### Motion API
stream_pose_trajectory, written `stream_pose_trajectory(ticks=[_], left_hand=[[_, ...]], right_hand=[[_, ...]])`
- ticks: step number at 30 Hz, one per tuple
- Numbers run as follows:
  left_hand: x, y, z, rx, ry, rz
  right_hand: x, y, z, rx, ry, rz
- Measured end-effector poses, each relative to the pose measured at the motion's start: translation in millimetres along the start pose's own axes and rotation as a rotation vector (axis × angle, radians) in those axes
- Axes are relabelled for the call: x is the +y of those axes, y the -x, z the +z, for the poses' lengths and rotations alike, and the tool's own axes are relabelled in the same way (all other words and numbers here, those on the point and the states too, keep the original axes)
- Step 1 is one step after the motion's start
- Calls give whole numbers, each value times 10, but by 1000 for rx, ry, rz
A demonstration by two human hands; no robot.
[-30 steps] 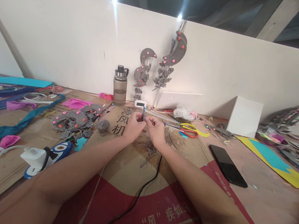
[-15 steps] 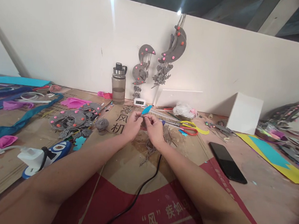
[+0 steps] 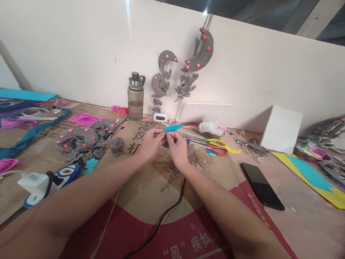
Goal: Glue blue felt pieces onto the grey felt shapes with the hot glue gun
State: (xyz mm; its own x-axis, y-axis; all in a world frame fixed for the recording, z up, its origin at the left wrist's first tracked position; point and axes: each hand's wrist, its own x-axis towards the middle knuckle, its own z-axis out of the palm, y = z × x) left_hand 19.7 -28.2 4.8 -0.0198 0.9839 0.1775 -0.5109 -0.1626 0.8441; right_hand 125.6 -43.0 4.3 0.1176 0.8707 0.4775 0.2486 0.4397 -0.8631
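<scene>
My left hand [image 3: 152,144] and my right hand [image 3: 177,148] meet over the cardboard, fingertips pinched close together. From between them a bright blue leaf-shaped piece [image 3: 173,128] sticks out, tilted up to the right. Both hands seem closed on it; anything else in the fingertips is too small to make out. Below my right hand lies a tangle of grey yarn [image 3: 173,171], with a wound bundle of grey yarn [image 3: 192,154] beside the wrist. Scissors with yellow and red handles [image 3: 218,146] rest to the right. A grey yarn ball [image 3: 117,144] sits left of my left hand.
A water bottle [image 3: 135,97] and a small digital clock [image 3: 160,117] stand at the back. Grey moon-shaped hangings [image 3: 202,55] hang on the white board. A black phone [image 3: 261,186] lies to the right, a power strip [image 3: 69,174] to the left. A black cable [image 3: 164,216] crosses the cardboard.
The blue piece has swung from steeply upright to a flatter tilt toward the right. Both hands stay together in nearly the same place. The view has shifted slightly.
</scene>
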Motion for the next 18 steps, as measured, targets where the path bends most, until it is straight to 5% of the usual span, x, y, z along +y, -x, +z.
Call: stream_pose_trajectory(ticks=[18], left_hand=[[-34,-21,-33,-12,17,118]], right_hand=[[-92,33,-17,-4,-39,-15]])
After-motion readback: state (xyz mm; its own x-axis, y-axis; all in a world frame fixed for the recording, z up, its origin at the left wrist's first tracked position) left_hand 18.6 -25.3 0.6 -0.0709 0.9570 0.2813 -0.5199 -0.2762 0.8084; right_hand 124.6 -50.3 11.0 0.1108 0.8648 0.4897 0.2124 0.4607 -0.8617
